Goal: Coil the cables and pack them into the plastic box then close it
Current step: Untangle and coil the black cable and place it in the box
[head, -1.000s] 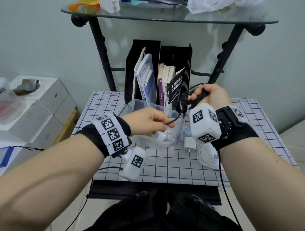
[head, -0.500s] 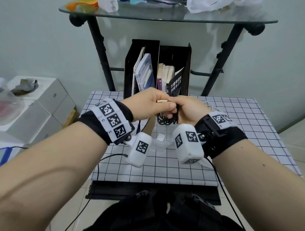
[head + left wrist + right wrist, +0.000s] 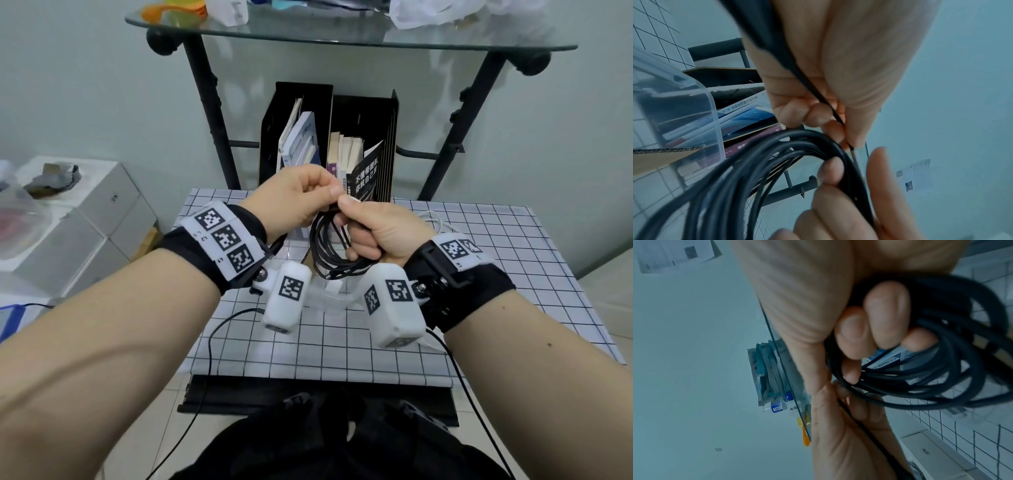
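Note:
A black cable (image 3: 327, 248) wound into a coil hangs above the checked table, gripped at its top by my right hand (image 3: 356, 219). In the right wrist view the fingers (image 3: 869, 331) curl through the loops of the coil (image 3: 941, 369). My left hand (image 3: 325, 193) pinches the cable's thin loose end right beside the right thumb. The left wrist view shows that strand (image 3: 830, 112) running between the left fingertips, above the coil (image 3: 756, 162). The clear plastic box (image 3: 330, 294) stands open under the hands, mostly hidden by them; its rim (image 3: 694, 91) also shows.
A black file rack with books (image 3: 329, 144) stands at the table's back, under a glass shelf (image 3: 342, 37). A white cable (image 3: 432, 218) lies on the checked cloth (image 3: 479, 274) right of the hands. White boxes (image 3: 85, 212) sit to the left.
My left hand left the box and my right hand came down and left with the coil. Both now meet above the box, the left pinching the cable's end.

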Action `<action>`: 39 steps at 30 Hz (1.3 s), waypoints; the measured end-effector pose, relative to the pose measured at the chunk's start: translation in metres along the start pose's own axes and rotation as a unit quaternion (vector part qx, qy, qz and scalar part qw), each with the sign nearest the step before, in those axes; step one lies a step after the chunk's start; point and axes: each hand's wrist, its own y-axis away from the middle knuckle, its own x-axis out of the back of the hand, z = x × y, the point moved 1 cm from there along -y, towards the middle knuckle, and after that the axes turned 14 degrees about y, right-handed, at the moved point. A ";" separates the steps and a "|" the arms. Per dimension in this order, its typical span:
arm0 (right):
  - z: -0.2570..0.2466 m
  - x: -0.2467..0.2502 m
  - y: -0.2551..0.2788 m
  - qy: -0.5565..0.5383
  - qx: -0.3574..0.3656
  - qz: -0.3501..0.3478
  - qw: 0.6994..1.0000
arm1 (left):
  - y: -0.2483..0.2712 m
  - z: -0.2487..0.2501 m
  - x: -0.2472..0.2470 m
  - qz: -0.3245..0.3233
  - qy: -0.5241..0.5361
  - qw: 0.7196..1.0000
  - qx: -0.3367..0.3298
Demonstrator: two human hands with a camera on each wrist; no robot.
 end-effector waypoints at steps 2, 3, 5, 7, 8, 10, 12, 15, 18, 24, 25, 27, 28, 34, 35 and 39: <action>-0.001 0.002 0.000 -0.015 -0.003 0.007 1.000 | 0.001 -0.002 0.001 0.011 0.006 1.000 -0.007; -0.002 0.003 0.000 -0.023 -0.005 0.010 1.000 | 0.001 -0.004 0.001 0.017 0.010 1.000 -0.010; -0.003 0.004 0.000 -0.045 -0.008 0.008 0.999 | 0.002 -0.009 0.003 0.026 0.020 0.999 -0.012; -0.004 0.006 -0.001 -0.077 -0.007 0.002 0.997 | 0.002 -0.015 0.002 0.035 0.031 0.999 -0.012; -0.004 0.006 -0.001 -0.092 -0.006 0.000 0.996 | 0.002 -0.019 0.001 0.043 0.037 0.998 -0.011; -0.003 0.007 -0.003 -0.122 -0.002 0.001 0.993 | 0.003 -0.025 -0.004 0.058 0.063 0.996 0.005; -0.003 0.006 -0.004 -0.151 0.001 0.008 0.988 | 0.003 -0.029 -0.008 0.079 0.108 0.990 0.034; -0.004 0.003 -0.004 -0.201 0.005 0.015 0.979 | 0.004 -0.033 -0.014 0.080 0.152 0.983 0.058; -0.006 0.002 -0.003 -0.213 0.002 0.019 0.977 | 0.008 -0.030 -0.022 0.044 0.215 0.974 0.052; -0.003 -0.001 -0.001 -0.243 -0.002 0.023 0.970 | 0.007 -0.031 -0.019 0.021 0.148 0.987 0.062; -0.002 -0.001 -0.002 -0.246 -0.003 0.027 0.969 | 0.007 -0.032 -0.018 0.027 0.118 0.991 0.050; 0.000 -0.002 -0.004 -0.242 -0.008 0.042 0.969 | 0.006 -0.035 -0.016 0.043 0.063 0.997 0.027; 0.001 -0.002 -0.005 -0.237 -0.011 0.048 0.970 | 0.006 -0.036 -0.015 0.050 0.045 0.997 0.020; 0.004 -0.007 -0.007 -0.226 -0.027 0.053 0.972 | 0.005 -0.036 -0.011 0.071 -0.053 0.996 -0.019; 0.004 -0.008 -0.007 -0.230 -0.028 0.054 0.971 | 0.006 -0.037 -0.010 0.074 -0.062 0.995 -0.024; 0.005 -0.014 -0.009 -0.222 -0.020 0.089 0.971 | 0.006 -0.038 -0.008 0.089 -0.084 0.992 -0.028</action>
